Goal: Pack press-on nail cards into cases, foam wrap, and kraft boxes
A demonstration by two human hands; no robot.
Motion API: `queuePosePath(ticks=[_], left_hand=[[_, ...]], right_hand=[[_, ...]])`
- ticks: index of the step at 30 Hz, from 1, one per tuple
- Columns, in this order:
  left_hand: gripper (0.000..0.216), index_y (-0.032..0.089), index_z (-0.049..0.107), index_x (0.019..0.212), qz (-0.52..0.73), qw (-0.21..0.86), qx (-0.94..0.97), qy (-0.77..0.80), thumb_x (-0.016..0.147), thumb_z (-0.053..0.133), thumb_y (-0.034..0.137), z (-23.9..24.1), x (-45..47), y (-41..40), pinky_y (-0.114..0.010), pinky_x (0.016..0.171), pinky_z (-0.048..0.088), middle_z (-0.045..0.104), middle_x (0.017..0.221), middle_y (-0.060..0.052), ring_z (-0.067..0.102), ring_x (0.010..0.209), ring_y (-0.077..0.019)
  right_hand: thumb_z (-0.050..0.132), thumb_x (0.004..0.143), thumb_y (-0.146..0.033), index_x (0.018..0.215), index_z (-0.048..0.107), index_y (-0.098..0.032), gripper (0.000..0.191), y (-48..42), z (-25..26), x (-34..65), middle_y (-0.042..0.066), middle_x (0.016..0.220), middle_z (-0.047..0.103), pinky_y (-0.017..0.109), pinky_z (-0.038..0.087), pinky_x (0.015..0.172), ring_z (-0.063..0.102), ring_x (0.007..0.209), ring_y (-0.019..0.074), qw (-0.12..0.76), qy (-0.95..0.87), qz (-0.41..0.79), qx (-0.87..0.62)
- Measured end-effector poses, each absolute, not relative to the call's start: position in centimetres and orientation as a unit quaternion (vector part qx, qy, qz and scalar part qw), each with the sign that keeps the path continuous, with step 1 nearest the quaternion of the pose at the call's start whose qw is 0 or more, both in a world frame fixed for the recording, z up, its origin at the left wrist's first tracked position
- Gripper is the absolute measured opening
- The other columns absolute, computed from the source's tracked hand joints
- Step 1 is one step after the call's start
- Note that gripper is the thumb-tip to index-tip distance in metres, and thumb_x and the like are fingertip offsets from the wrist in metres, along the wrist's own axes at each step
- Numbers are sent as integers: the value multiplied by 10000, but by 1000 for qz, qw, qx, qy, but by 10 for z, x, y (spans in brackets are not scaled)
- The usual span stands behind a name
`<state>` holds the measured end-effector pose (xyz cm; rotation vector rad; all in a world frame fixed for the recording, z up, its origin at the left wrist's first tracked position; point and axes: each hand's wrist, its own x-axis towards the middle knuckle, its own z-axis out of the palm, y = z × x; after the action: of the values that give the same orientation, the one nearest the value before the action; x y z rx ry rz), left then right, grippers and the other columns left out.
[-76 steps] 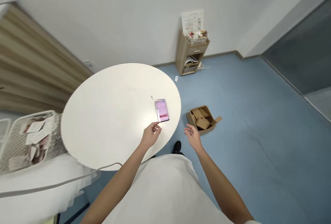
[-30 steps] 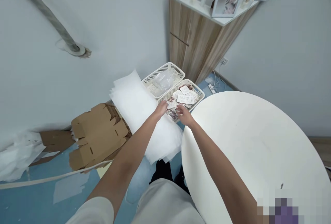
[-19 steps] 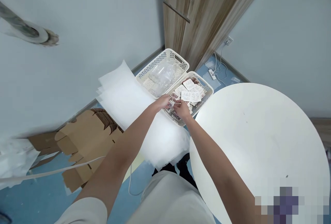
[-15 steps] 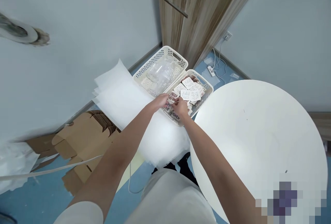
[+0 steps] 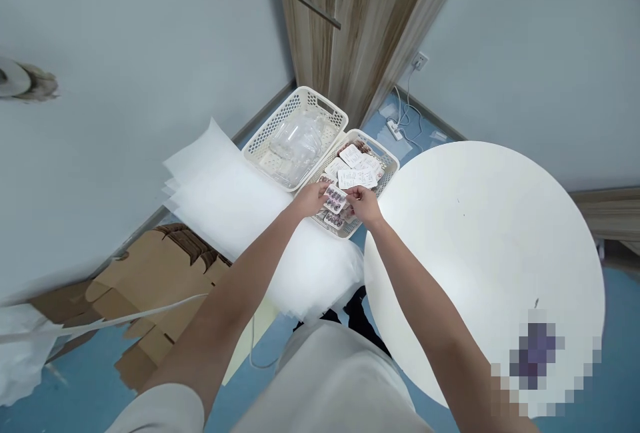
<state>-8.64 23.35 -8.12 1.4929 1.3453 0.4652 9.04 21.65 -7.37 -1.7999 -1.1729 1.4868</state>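
Between my two hands is a small white card (image 5: 335,199) with rows of dark, glossy, nail-shaped pieces on it. My left hand (image 5: 309,200) pinches its left edge, and the fingers of my right hand (image 5: 365,205) are closed at its right edge. Below the card is a cream perforated basket (image 5: 388,154) filled with similar cards. Several white printed cards (image 5: 357,178) lie face up on the pile, just beyond my fingers. Another card of dark pieces (image 5: 334,220) shows under the held one.
A second cream basket (image 5: 254,145) holds clear plastic packaging (image 5: 299,136). White foam sheets (image 5: 235,186) lie beside both baskets, with flattened cardboard boxes (image 5: 145,266) to the left. At right stands a round white table (image 5: 480,240). A wooden cabinet (image 5: 345,33) and a power strip (image 5: 395,130) are behind.
The card between my hands now faces up, showing its dark pieces. My right hand has moved slightly right, away from my left. The view has shifted, so the surroundings appear further left.
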Motion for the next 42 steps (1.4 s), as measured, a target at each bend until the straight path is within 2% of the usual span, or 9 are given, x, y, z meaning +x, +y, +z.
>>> queuePosePath(ticks=[5,8,12,17,21,26,32,38,42], left_hand=[[627,176,529,1196,208,566,603,522,592,698,198,-69,-80,230,-269,733,473,637,931,-51,601,771,-165],[685,163,469,1259,215,574,612,500,609,683,196,-57,-70,223,-258,688,474,618,919,-50,585,691,-133],[618,164,438,1283,216,627,600,449,693,611,221,-38,-45,202,-243,648,474,609,887,-35,580,661,-113],[541,161,483,1245,204,699,566,386,726,597,267,-16,4,155,-284,784,468,634,864,-35,608,838,-156],[553,150,498,1229,146,763,541,322,711,632,291,-5,55,104,-338,813,468,670,873,-64,623,826,-179],[355,142,608,1006,71,796,525,293,695,654,307,-1,120,38,-375,784,485,688,802,-72,638,752,-185],[230,146,602,809,40,795,514,319,671,674,316,3,179,-24,-366,789,492,657,728,-37,626,748,-157],[350,161,583,960,51,796,497,342,670,678,332,4,215,-64,-329,784,477,633,963,-71,616,834,-150],[444,150,555,1004,116,785,476,378,614,726,275,-6,228,-82,-335,792,472,633,874,-50,615,786,-135]], right_hand=[[510,702,-248,805,572,-179,139,210,-67,101,-8,692,566,237,453,551,513,567,94,332,-421,525,-660],[518,697,-264,821,576,-176,163,200,-57,113,-2,729,581,246,454,584,524,589,96,349,-420,514,-662],[523,708,-309,826,595,-180,190,171,-33,141,7,758,599,256,451,609,517,617,98,372,-418,500,-661],[562,707,-336,837,618,-184,208,103,2,194,8,749,604,278,455,644,507,618,96,411,-385,482,-672],[598,696,-343,846,627,-185,220,29,20,245,-2,702,585,293,456,656,506,610,95,431,-336,481,-686],[653,646,-386,869,615,-180,306,-65,26,303,-7,664,579,306,466,651,525,602,102,464,-260,476,-700],[655,640,-402,844,608,-183,303,-141,16,351,-16,661,581,288,464,650,532,598,91,515,-213,478,-679],[641,652,-408,828,591,-178,293,-178,2,386,-8,698,586,288,470,650,539,602,92,540,-199,473,-667],[635,661,-411,845,581,-182,299,-191,-7,398,-8,701,581,291,472,643,548,607,99,554,-190,471,-659]])
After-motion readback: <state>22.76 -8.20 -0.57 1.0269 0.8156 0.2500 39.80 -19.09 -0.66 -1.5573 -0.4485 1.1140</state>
